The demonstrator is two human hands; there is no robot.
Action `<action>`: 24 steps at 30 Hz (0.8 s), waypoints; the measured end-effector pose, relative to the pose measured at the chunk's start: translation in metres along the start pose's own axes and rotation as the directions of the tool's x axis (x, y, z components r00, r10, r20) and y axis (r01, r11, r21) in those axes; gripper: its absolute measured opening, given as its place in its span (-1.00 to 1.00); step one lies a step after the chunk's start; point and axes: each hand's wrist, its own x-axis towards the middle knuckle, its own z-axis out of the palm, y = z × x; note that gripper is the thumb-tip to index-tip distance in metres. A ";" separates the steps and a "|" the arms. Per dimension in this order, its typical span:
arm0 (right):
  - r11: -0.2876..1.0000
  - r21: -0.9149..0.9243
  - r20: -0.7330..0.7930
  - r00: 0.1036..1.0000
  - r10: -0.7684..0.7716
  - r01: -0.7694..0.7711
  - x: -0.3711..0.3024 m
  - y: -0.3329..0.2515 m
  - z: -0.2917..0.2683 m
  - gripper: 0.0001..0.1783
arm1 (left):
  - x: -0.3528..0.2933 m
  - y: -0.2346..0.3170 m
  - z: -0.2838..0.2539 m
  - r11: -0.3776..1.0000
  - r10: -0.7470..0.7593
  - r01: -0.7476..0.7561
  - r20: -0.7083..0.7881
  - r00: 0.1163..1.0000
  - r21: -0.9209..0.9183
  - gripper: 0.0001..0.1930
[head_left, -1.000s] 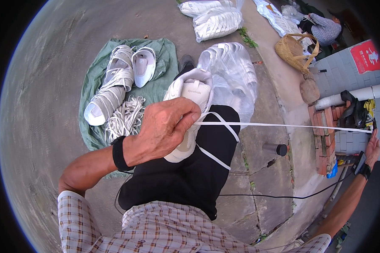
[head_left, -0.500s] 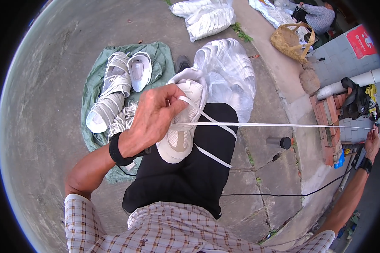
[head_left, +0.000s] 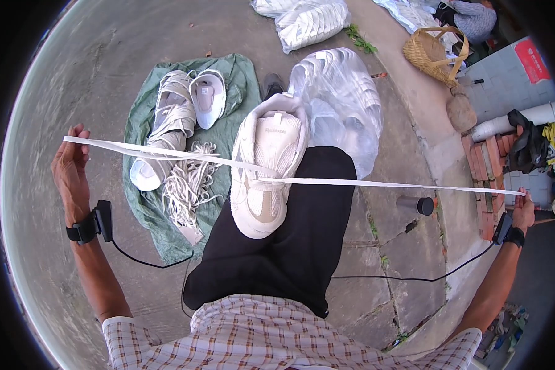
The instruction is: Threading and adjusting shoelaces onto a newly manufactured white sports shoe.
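Note:
A cream shoe [head_left: 270,166] rests on my thighs, toe toward me, with a white shoelace [head_left: 376,183] threaded through its lowest eyelets. Far out to the left, my left hand [head_left: 71,161] is closed on one part of the lace, which runs doubled for some of its length. At the far right my right hand [head_left: 523,211] pinches the other end between its fingertips. Both sides of the lace are stretched taut, nearly level across the shoe. Beyond the left side lies a bundle of loose white laces [head_left: 191,185] on a green sheet [head_left: 143,132].
Several shoes [head_left: 172,111] lie on the green sheet. Clear plastic bags of shoes [head_left: 345,92] sit past my knees. To the right are a dark tumbler [head_left: 416,205], stacked bricks [head_left: 486,172], a wicker basket [head_left: 431,54] and a seated person [head_left: 475,21]. A black cable [head_left: 407,279] trails from my right wrist.
My left hand has swung from above the shoe out to the far left, drawing the lace with it. My right hand has shifted slightly inward and down, still holding its end.

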 end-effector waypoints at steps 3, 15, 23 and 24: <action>0.998 0.064 0.024 1.000 -0.018 0.017 -0.027 -0.031 0.015 -0.68 | 0.055 -0.042 -0.080 0.991 -0.090 0.082 -0.064 0.994 -0.109 -0.63; 0.934 -0.085 0.857 0.504 -0.109 0.346 -0.485 -0.023 0.343 -0.89 | 0.158 -0.131 -0.316 0.887 -0.196 0.143 -0.077 0.978 -0.439 -0.64; 0.665 0.187 0.908 0.130 -0.397 0.723 -0.551 -0.009 0.376 -0.93 | 0.169 -0.149 -0.396 0.526 -0.379 0.412 0.228 0.897 -0.744 -0.83; 0.644 0.180 0.927 0.091 -0.365 0.743 -0.553 -0.009 0.377 -0.90 | 0.167 -0.149 -0.400 0.526 -0.383 0.412 0.226 0.896 -0.744 -0.83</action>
